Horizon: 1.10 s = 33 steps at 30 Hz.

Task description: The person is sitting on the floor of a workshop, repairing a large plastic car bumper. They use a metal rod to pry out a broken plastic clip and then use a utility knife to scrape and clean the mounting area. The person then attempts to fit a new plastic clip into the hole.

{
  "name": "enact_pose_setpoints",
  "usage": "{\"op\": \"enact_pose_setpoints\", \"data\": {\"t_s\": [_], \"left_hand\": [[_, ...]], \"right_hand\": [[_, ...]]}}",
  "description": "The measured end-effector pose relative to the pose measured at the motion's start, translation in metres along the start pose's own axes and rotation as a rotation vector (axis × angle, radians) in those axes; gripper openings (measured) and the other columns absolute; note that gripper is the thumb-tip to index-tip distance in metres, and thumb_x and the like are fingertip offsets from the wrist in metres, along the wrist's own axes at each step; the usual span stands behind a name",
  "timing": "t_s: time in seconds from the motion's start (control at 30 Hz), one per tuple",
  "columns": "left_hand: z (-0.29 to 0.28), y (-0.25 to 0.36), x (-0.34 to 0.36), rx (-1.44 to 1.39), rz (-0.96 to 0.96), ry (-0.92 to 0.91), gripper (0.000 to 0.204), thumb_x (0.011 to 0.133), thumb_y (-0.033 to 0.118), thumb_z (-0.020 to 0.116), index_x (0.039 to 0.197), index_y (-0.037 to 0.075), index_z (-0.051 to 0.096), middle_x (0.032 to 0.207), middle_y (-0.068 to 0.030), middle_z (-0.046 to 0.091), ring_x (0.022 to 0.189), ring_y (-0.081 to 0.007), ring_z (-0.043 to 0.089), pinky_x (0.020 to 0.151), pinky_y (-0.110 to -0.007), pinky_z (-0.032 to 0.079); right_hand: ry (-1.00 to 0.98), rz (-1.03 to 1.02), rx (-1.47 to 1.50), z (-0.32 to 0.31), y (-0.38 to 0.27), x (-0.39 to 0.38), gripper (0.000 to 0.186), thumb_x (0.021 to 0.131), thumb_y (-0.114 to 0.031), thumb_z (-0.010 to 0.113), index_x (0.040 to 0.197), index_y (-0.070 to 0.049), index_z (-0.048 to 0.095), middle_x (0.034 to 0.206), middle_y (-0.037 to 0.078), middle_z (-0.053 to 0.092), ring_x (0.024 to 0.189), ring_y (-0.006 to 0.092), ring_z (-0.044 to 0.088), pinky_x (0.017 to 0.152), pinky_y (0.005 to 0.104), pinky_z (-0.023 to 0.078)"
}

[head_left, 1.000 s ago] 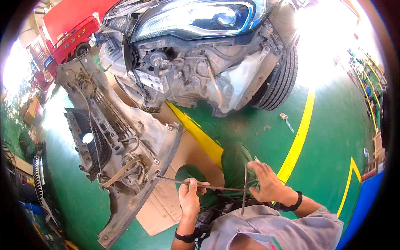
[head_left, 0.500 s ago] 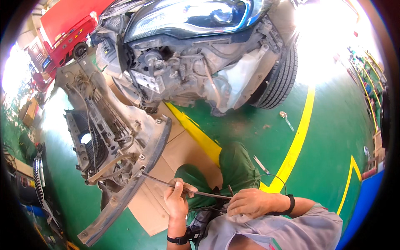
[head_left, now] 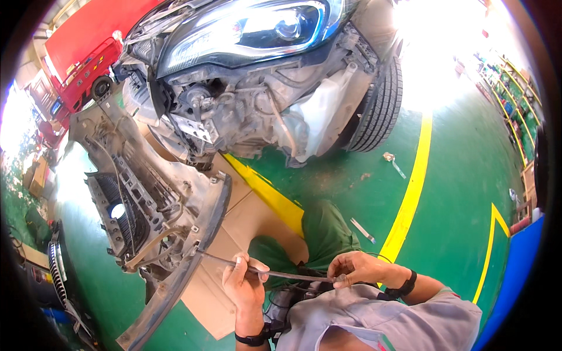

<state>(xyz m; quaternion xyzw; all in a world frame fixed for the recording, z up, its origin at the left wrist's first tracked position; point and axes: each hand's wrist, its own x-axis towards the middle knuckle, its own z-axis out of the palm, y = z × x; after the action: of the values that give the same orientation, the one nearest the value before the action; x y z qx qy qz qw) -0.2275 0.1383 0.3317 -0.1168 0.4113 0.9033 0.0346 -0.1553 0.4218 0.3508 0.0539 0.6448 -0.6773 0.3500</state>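
Observation:
A thin dark hose [head_left: 300, 276] stretches from the edge of a detached car bumper [head_left: 202, 219] to my hands. My left hand [head_left: 244, 286] grips it partway along, with the thumb pressed on top. Farther right, my right hand [head_left: 364, 269] pinches the hose near its end, thumb against the fingers. The bumper lies inner side up to my left, showing its brackets, grille and a tan pipe [head_left: 153, 248]. Between the hands the hose runs nearly straight, in front of my green trousers.
Ahead stands a car with its front stripped, showing a headlight [head_left: 246, 41], a white plastic tank [head_left: 328, 108] and a front tyre [head_left: 381, 108]. Flattened cardboard [head_left: 216, 304] lies under the bumper. A small tool [head_left: 363, 230] rests on the green floor. A red vehicle [head_left: 88, 76] stands far left.
My right hand has lifted and turned from lying over the hose to pinching its end. My left hand has shifted slightly left and down. The whole view has shifted a little.

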Motion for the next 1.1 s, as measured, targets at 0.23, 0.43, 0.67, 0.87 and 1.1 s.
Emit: {"op": "enact_pose_setpoints", "data": {"t_s": [0.23,0.43,0.67,0.87,1.1], "left_hand": [[-0.001,-0.002,0.002,0.003,-0.004,0.018,0.02,0.102,0.019,0.053,0.096,0.001,0.059,0.066,-0.019,0.066,0.05,-0.0238,0.055,0.05,-0.032,0.044],[0.001,0.002,0.003,-0.01,-0.025,-0.019,0.022,0.102,0.02,0.052,0.096,0.001,0.059,0.064,-0.0178,0.065,0.05,-0.0228,0.055,0.05,-0.03,0.043],[-0.008,0.004,0.004,-0.097,0.044,-0.076,0.02,0.104,0.016,0.047,0.098,0.001,0.059,0.069,-0.0194,0.067,0.05,-0.0212,0.053,0.051,-0.03,0.043],[-0.006,0.007,0.005,-0.121,0.033,-0.117,0.02,0.104,0.017,0.048,0.099,0.001,0.059,0.068,-0.019,0.067,0.05,-0.0215,0.054,0.05,-0.03,0.043],[-0.01,0.014,-0.001,-0.216,0.011,-0.144,0.021,0.103,0.021,0.052,0.101,0.001,0.059,0.069,-0.0193,0.066,0.049,-0.0207,0.052,0.047,-0.03,0.04]], "right_hand": [[0.049,0.075,-0.533,0.001,-0.027,-0.01,0.05,0.097,-0.049,0.066,0.089,0.0,0.07,0.083,0.006,0.071,0.066,0.0112,0.061,0.061,0.0269,0.048],[0.057,0.219,0.495,0.022,-0.001,-0.019,0.051,0.105,-0.044,0.054,0.103,0.004,0.071,0.085,0.01,0.071,0.053,0.0066,0.046,0.049,0.0197,0.036],[0.012,0.131,0.31,0.037,-0.028,-0.025,0.046,0.101,-0.043,0.062,0.1,0.002,0.072,0.082,0.007,0.07,0.055,0.0047,0.043,0.049,0.0199,0.034],[0.158,-0.006,0.204,0.05,-0.024,-0.031,0.04,0.098,-0.04,0.069,0.099,0.0,0.073,0.079,0.001,0.069,0.06,0.0037,0.05,0.054,0.0206,0.041],[0.233,-0.308,0.046,0.065,-0.034,-0.035,0.028,0.093,-0.024,0.077,0.104,0.001,0.069,0.082,0.001,0.071,0.072,0.0062,0.062,0.063,0.0223,0.05]]}}
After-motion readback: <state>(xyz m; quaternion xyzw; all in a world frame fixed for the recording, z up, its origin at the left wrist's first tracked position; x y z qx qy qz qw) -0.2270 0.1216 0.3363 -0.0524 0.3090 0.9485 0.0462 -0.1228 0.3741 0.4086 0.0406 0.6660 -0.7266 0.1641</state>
